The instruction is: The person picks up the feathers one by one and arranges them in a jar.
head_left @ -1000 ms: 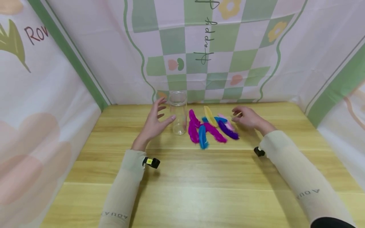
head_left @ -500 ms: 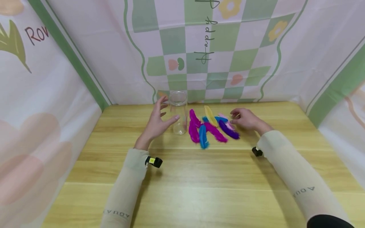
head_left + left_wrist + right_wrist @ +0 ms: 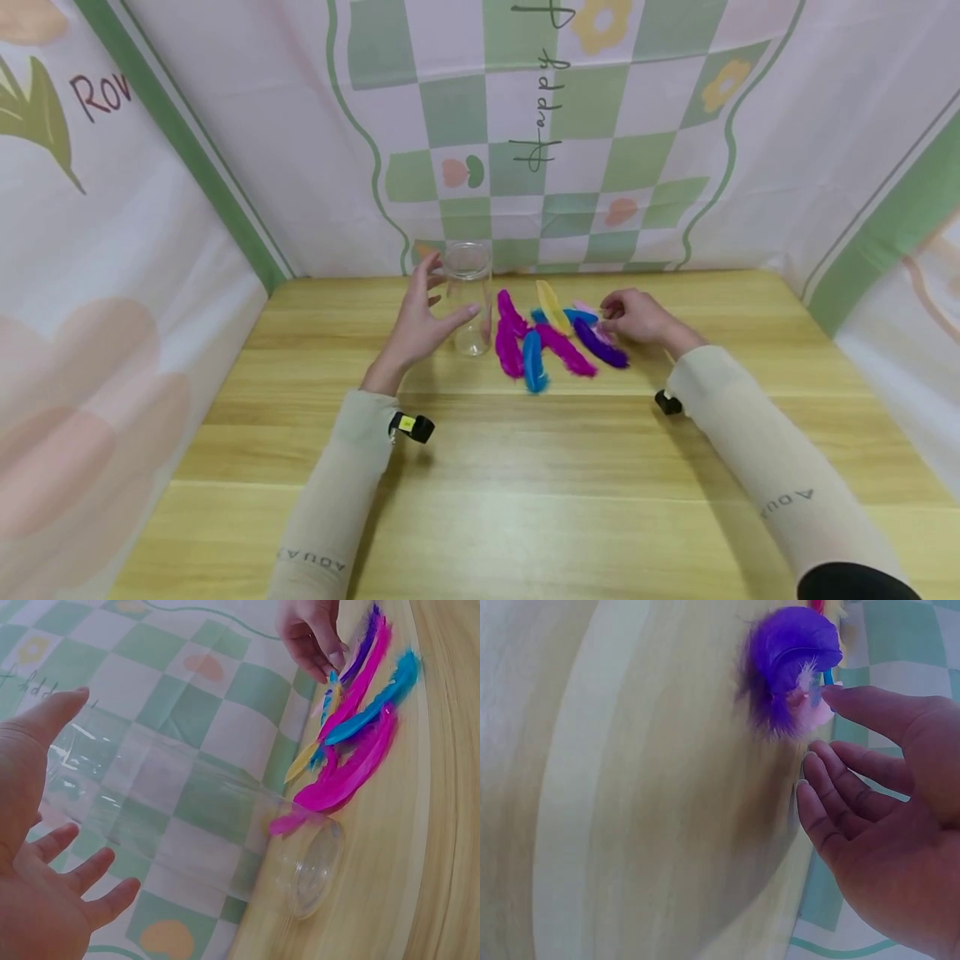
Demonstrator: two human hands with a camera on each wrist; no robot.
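Observation:
A clear, tall jar (image 3: 469, 312) stands upright near the back of the table. My left hand (image 3: 423, 323) curves about its left side, thumb in front and fingers spread; in the left wrist view a gap shows between fingertips and jar wall. To the right my right hand (image 3: 642, 318) hovers at the far end of the feathers, thumb and fingers apart. Its thumb tip overlaps a pink feather (image 3: 816, 714), beside a purple feather (image 3: 600, 343). Also lying there are a yellow feather (image 3: 552, 306), blue feathers (image 3: 534, 363) and several magenta feathers (image 3: 567, 350).
The wooden table (image 3: 495, 467) carries everything. A printed cloth (image 3: 517, 100) with green checks hangs right behind the table's back edge, and more cloth flanks both sides. Dark wrist cameras (image 3: 418, 427) sit on both sleeves.
My left hand has moved right, closer about the jar. The right hand has shifted left toward the pink feather. Jar and feathers stay where they were.

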